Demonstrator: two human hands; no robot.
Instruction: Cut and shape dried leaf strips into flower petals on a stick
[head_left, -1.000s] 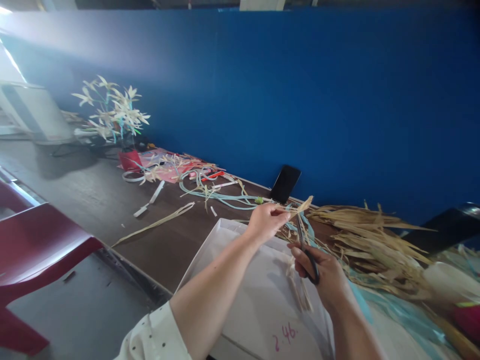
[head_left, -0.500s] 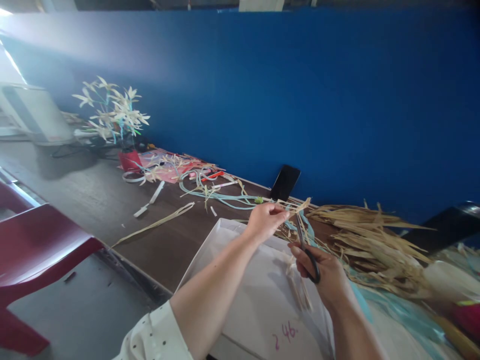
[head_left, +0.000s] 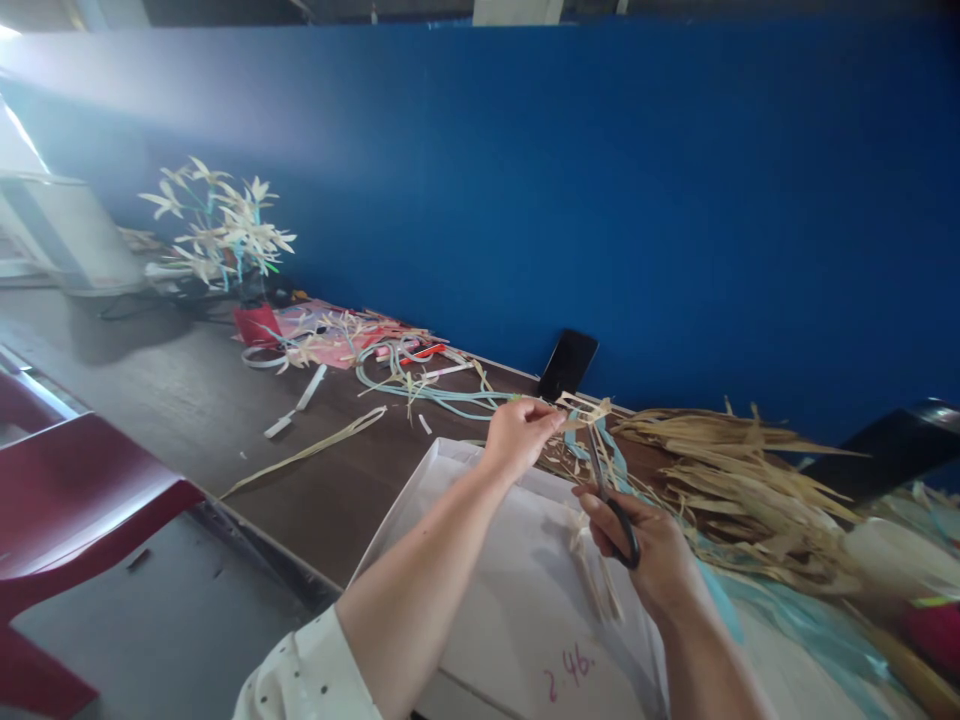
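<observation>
Fingers of my right hand (head_left: 646, 560) are clenched through the black loops of the scissors (head_left: 600, 478), whose blades point up and away toward the far wall; whether the blades are parted I cannot tell. Just beyond their tips and a little to the left, my left hand (head_left: 517, 435) pinches a small straw piece (head_left: 583, 408) between thumb and fingertips. Its loose ends stick out to the right, so its long axis runs left to right, across the line of the blades. The piece is held in the air above the far edge of the white box (head_left: 420, 500); my left hand has it, while the right sits nearer me and lower. On the right a pile of dried leaf strips (head_left: 735, 480) crowds close, and a dark phone (head_left: 568, 365) leans on the blue wall (head_left: 600, 200) just behind. Room to move lies leftward, over the box and the brown table (head_left: 187, 400).
</observation>
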